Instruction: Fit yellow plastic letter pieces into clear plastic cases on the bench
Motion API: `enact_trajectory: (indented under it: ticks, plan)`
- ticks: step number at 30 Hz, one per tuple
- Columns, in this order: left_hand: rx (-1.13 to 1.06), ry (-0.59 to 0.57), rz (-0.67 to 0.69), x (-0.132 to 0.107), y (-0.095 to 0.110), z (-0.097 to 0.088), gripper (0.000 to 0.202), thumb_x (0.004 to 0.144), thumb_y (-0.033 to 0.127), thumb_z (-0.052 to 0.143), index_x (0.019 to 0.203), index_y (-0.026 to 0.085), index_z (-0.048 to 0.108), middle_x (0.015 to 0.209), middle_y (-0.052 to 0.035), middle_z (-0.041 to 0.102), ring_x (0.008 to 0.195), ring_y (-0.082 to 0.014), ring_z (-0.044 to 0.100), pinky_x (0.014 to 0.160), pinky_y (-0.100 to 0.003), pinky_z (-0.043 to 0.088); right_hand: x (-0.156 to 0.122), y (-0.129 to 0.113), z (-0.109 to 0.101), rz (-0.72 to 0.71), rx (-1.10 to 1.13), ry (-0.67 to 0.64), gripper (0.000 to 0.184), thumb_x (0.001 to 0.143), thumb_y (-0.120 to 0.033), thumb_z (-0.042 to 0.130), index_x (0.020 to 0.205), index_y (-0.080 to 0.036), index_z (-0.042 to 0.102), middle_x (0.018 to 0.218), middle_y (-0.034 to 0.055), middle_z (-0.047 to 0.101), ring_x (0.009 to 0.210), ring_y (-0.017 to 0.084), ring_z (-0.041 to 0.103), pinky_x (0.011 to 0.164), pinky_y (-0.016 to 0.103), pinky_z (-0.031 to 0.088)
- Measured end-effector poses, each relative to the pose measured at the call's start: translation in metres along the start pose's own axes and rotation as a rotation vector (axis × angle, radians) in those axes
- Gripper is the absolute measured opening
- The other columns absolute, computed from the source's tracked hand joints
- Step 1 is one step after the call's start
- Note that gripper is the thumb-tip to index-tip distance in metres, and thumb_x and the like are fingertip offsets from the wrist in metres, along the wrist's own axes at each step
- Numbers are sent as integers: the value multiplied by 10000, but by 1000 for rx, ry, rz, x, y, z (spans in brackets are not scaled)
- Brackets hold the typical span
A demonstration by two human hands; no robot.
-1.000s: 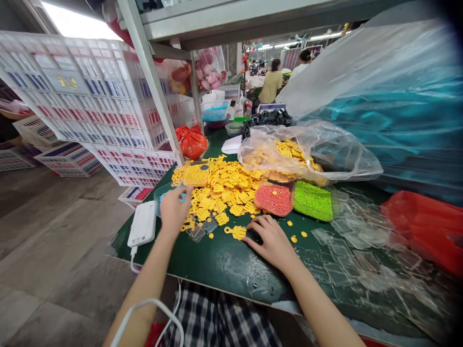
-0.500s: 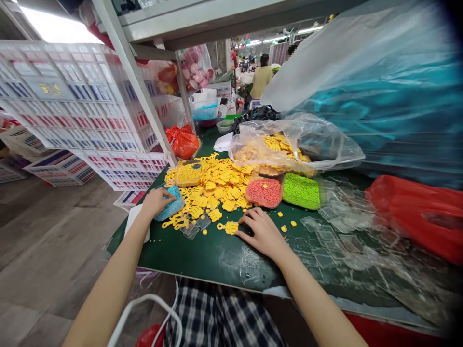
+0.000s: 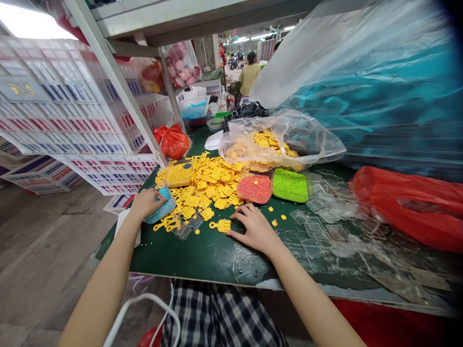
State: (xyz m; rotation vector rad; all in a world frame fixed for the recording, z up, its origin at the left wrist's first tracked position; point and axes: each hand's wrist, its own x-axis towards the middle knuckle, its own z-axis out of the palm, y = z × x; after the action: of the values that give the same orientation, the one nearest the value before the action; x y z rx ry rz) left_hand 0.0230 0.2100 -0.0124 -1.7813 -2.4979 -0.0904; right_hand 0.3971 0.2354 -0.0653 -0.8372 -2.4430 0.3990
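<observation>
The left hand [image 3: 145, 202] curled closed around a tray of blue beads [image 3: 161, 207] near the left edge of the green table [image 3: 202, 250]. The right hand [image 3: 255, 229] lay flat, fingers [image 3: 241, 212] spread open, fingertips touching 1 yellow tag [image 3: 222, 225] just left of them, below the yellow pile [image 3: 211, 185].

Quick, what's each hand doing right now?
Left hand: closed on the blue bead tray.
Right hand: open, flat on the table, touching a yellow piece.
</observation>
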Motion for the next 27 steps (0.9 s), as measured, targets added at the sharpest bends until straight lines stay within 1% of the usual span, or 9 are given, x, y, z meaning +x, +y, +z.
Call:
enact_trajectory:
  ticks: [3, 5, 6, 9, 12, 14, 18, 22, 27]
  plan:
    - [-38, 221, 23, -13, 22, -8, 360, 863, 470, 502, 859, 176, 710, 1065, -139, 648, 1015, -346, 571, 839, -433, 428, 0, 0, 1, -11, -1, -4, 304, 794, -439, 708, 978, -198, 677, 1031, 88, 614, 1007, 261, 511, 894, 422, 462]
    - [-160, 420, 156, -27, 51, -7, 346, 900, 460, 491, 862, 190, 704, 1015, -110, 643, 987, -298, 580, 859, -415, 428, 1, 1, 1, -8, -4, -2, 284, 794, -430, 711, 963, -203, 689, 1018, 82, 619, 993, 255, 515, 882, 414, 464]
    - [-232, 439, 284, -35, 69, -5, 325, 917, 437, 489, 848, 199, 699, 981, -90, 644, 971, -269, 585, 865, -397, 427, 1, 1, 1, -5, -4, 0, 280, 792, -431, 714, 956, -204, 694, 1013, 80, 621, 989, 253, 516, 877, 411, 465]
    - [-352, 288, 583, -56, 122, 9, 264, 940, 382, 513, 835, 219, 692, 979, -51, 647, 942, -216, 586, 845, -361, 430, 1, 1, 2, -1, -3, 4, 305, 769, -448, 732, 961, -212, 700, 1010, 75, 628, 987, 247, 517, 874, 406, 467]
    - [-340, 138, 678, -68, 157, 24, 195, 930, 333, 557, 863, 203, 685, 1002, -45, 650, 964, -217, 572, 843, -369, 424, 2, 1, 3, 2, -17, 1, 350, 764, -464, 732, 1005, -213, 698, 1032, 82, 633, 1007, 249, 515, 890, 408, 463]
    - [-320, 74, 689, -70, 166, 31, 180, 924, 327, 573, 870, 197, 686, 996, -42, 655, 959, -216, 568, 846, -375, 421, 2, 1, 3, 2, -34, -5, 360, 774, -474, 717, 1025, -215, 699, 1050, 85, 633, 1021, 254, 511, 898, 410, 456]
    - [-303, 47, 695, -70, 164, 35, 199, 932, 338, 557, 882, 206, 698, 990, -39, 665, 948, -210, 567, 843, -374, 412, 3, 1, 4, -1, -62, -9, 369, 774, -503, 705, 1027, -234, 701, 1069, 74, 633, 1023, 257, 505, 891, 418, 443]
    - [-295, 72, 715, -66, 160, 31, 176, 927, 317, 571, 889, 222, 714, 992, -29, 674, 946, -214, 565, 839, -372, 393, 4, 1, 4, 7, -49, -9, 376, 768, -510, 707, 1021, -231, 695, 1059, 69, 629, 1020, 257, 504, 886, 411, 436]
    - [-233, 164, 644, -46, 166, 23, 232, 944, 343, 529, 915, 217, 721, 999, -53, 669, 950, -229, 555, 846, -380, 387, 4, 1, 4, 9, -27, -6, 352, 758, -512, 713, 946, -215, 695, 1034, 70, 627, 1018, 257, 507, 908, 412, 430]
